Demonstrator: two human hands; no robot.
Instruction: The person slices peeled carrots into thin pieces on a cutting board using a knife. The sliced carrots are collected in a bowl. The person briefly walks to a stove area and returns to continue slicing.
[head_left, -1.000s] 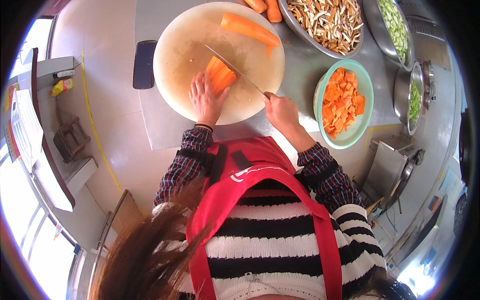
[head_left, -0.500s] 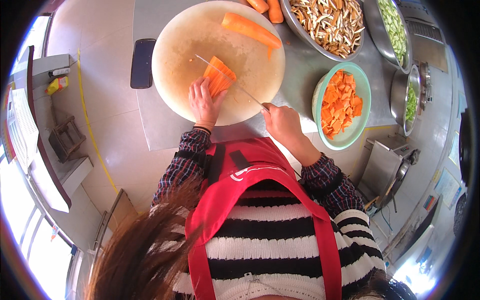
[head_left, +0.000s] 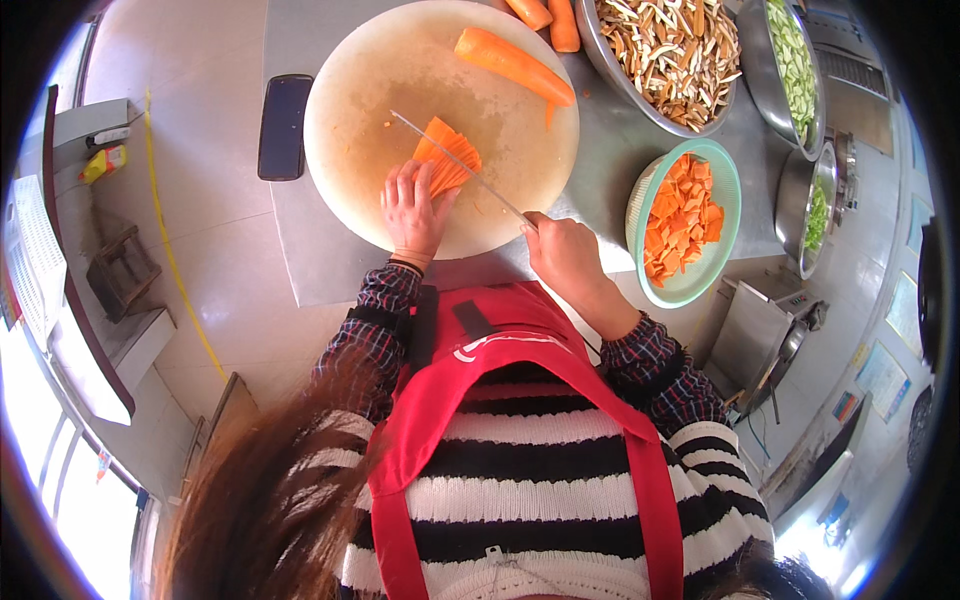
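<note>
My left hand presses its bent fingertips onto a stack of carrot slices, holding it on the round cutting board. My right hand is closed around the handle of a knife. The blade runs up and left across the slices, just ahead of my left fingertips; whether it touches the board cannot be seen. Farther back on the board lies a peeled piece of carrot, apart from both hands. Small carrot scraps lie around the stack.
Right of the board stands a green plastic basket of carrot pieces. Behind it are a metal bowl of brown-and-white strips and bowls of green slices. More carrots lie at the back. A phone sits on the metal table at left.
The board and most other things sit slightly farther right or lower in the picture. The knife has shifted a little left relative to the board. Both hands keep their grip.
</note>
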